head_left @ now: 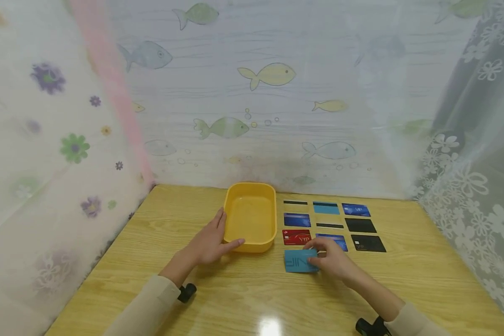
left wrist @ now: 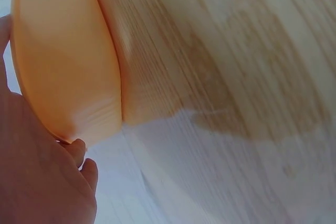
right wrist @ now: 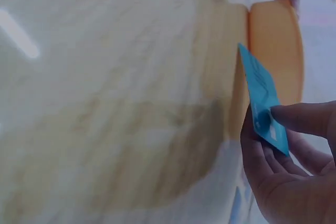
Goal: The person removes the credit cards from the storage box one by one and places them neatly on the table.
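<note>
A yellow plastic container [head_left: 250,248] stands on the wooden table. At its near left corner my left hand [head_left: 210,239] holds it, fingers along the left side and thumb on the near rim; in the left wrist view two fingertips [left wrist: 89,170] curl at the container's edge. My right hand [head_left: 333,261] pinches a teal card [head_left: 299,261] between thumb and fingers, just in front of the card rows. The right wrist view shows the thumb [right wrist: 296,116] pressed on the face of the tilted card [right wrist: 260,90]. The nearest cards are a red VIP card [head_left: 296,237] and a partly covered blue card [head_left: 338,240].
Several cards lie in rows right of the container, among them a light blue card [head_left: 326,208], a dark blue card [head_left: 297,220] and a black card [head_left: 368,243]. A fish-print curtain [head_left: 269,112] hangs behind the table [head_left: 235,298].
</note>
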`<state>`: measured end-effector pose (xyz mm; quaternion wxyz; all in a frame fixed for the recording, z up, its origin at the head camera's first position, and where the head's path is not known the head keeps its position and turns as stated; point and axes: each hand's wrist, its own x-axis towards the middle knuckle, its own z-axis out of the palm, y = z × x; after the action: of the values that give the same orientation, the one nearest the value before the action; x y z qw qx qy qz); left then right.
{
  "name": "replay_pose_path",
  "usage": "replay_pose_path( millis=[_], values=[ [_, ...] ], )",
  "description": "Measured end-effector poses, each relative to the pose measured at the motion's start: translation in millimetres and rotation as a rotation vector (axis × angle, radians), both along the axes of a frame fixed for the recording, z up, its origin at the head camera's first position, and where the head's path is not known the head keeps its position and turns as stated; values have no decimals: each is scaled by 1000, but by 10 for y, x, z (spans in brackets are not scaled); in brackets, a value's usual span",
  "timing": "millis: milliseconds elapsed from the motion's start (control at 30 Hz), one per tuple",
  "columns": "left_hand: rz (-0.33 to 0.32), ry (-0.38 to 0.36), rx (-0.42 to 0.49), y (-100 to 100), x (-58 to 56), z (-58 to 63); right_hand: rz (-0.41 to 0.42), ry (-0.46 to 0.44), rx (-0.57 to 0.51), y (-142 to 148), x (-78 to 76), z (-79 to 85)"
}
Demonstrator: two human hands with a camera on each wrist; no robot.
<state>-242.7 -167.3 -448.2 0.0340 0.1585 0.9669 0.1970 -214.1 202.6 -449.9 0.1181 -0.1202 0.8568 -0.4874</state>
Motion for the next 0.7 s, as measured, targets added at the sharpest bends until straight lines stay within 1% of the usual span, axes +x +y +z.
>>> replay_pose_path(
  millis=[67,133,267,367,567,633,700],
  values=[
    [1,-1,-5,-7,-4,-9,27,6,5,3,26,-41],
    [2,-6,-5,-10,-7,-18,42,40,37,-2,44,-64],
    [7,-23,-7,-9,-2,-8,37,134,134,-34,60,-76],
    [6,-27,-9,-11,-1,13,23,181,198,-64,63,-88],
    [13,-35,2,-24,9,50,70,269,271,-118,53,-116],
    [23,-27,13,-30,12,62,71,275,277,-132,50,-119],
    [33,-7,23,-40,8,74,55,265,274,-139,51,-113]
  ],
)
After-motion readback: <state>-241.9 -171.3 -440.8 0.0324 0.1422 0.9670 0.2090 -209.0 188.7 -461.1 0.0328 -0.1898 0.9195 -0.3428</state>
